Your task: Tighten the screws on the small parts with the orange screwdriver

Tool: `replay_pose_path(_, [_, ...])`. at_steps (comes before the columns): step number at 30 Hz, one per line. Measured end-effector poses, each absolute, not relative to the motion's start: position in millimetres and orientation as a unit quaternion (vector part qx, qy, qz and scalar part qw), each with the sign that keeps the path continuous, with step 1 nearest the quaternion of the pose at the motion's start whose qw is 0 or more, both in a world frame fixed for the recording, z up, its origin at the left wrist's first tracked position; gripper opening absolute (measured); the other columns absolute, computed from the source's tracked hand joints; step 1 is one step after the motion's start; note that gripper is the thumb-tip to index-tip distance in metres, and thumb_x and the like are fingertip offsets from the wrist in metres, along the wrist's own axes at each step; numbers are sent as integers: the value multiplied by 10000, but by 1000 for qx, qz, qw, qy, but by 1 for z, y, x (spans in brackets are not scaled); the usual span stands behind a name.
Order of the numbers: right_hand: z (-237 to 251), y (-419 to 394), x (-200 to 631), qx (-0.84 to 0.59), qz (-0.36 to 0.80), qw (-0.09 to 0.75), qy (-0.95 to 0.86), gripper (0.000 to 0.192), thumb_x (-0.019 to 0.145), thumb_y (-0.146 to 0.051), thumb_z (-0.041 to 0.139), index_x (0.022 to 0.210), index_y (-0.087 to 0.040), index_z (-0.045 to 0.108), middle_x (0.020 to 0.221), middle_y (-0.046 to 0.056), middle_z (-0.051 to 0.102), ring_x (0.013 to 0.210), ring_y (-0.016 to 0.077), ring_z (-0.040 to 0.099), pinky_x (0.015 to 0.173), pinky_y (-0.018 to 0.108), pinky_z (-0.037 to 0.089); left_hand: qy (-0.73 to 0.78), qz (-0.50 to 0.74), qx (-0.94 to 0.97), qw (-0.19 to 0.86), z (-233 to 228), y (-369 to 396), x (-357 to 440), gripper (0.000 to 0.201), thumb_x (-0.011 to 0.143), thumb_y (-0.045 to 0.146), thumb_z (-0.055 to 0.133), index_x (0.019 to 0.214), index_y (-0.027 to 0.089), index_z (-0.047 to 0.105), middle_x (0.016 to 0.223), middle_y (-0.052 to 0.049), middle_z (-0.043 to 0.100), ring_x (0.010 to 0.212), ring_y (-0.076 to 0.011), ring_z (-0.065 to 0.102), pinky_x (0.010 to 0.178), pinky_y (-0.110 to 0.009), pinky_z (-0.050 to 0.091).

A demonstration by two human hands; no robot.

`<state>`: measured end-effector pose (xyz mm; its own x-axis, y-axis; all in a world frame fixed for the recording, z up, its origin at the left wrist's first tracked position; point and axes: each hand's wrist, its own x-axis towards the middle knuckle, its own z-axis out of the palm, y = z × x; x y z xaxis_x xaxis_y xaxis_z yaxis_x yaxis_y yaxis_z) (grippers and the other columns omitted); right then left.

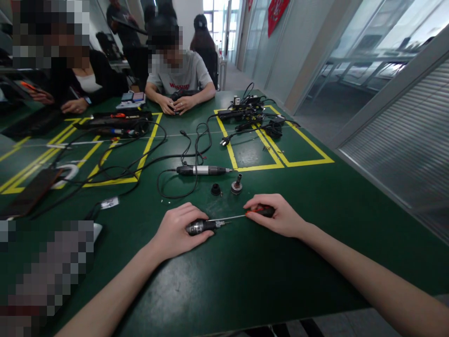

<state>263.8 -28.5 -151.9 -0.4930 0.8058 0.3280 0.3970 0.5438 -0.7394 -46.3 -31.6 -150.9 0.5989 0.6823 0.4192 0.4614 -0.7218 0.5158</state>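
Note:
My left hand is closed round a short black cylindrical tool body with a narrow metal tip that points right. In my right hand is a screwdriver with a black and orange handle. Its thin shaft runs left to the fingers of my left hand, just above the tool body; whether the two touch I cannot tell. Beyond my hands stand a small black cap-like part and a round metal part with an upright stem. Farther back lies a black and silver electric screwdriver with a cord.
Black cables loop over the green table at the left. A heap of chargers and cords lies at the back right, near yellow tape markings. A dark phone-like slab is at the left. People sit across the table.

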Motion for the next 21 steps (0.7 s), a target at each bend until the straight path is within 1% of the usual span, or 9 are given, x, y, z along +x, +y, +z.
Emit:
replay_pose_path(2, [-151,-30,264,-378,321,312,-811,218,1006,-315,623,968,-159,770,754,36,743,591,119,636,555,224,499,330,306,874,183,-151,-32,-46,118,880,292,765,946,200,733,859,-41,771,776,-190,710,693,-292,571])
replay_pose_path(4, [-150,-30,265,-380,350,308,-799,248,1017,-334,605,990,-155,775,762,42,761,590,125,657,551,227,512,335,303,873,184,-150,-32,-46,110,883,292,758,937,199,731,860,-40,769,778,-188,710,697,-291,569])
replay_pose_path(7, [-151,-29,267,-398,382,340,-762,248,939,-393,732,1018,-161,770,809,49,780,676,160,726,646,268,593,338,300,872,186,-150,-32,-46,108,891,297,747,925,196,728,859,-44,764,779,-189,708,699,-294,566])
replay_pose_path(10, [-153,-27,267,-400,407,360,-738,320,844,-438,834,1003,-169,769,885,60,797,751,182,759,712,298,634,336,302,873,183,-151,-32,-47,107,888,290,752,925,194,723,853,-41,760,771,-189,703,692,-297,562])
replay_pose_path(11, [-153,-27,267,-397,407,363,-738,329,834,-444,842,996,-167,769,896,64,798,751,180,758,705,293,634,335,304,873,182,-152,-32,-47,103,886,284,754,926,194,723,849,-38,759,768,-188,702,690,-298,561])
replay_pose_path(13, [-154,-28,266,-395,389,361,-750,307,859,-437,820,983,-161,770,852,59,788,688,160,730,637,262,606,334,306,873,184,-152,-31,-47,95,886,273,755,933,196,725,850,-36,760,773,-189,704,693,-299,561])
replay_pose_path(15, [-154,-29,265,-397,372,347,-764,263,940,-409,733,994,-155,769,758,42,761,582,130,675,543,229,544,331,307,872,188,-153,-31,-47,87,890,266,753,939,198,729,852,-37,765,776,-188,704,700,-300,561])
replay_pose_path(18, [-153,-31,265,-396,375,338,-767,249,1003,-363,633,1016,-153,766,731,37,752,549,120,652,517,222,508,326,308,873,191,-154,-31,-47,94,895,262,750,961,197,738,867,-39,772,779,-185,701,713,-301,562])
replay_pose_path(21, [-153,-30,265,-415,409,357,-730,241,939,-373,716,1035,-157,762,738,34,749,576,133,662,528,230,519,324,310,874,186,-154,-31,-47,112,894,263,753,983,195,744,882,-37,776,788,-185,704,721,-300,562])
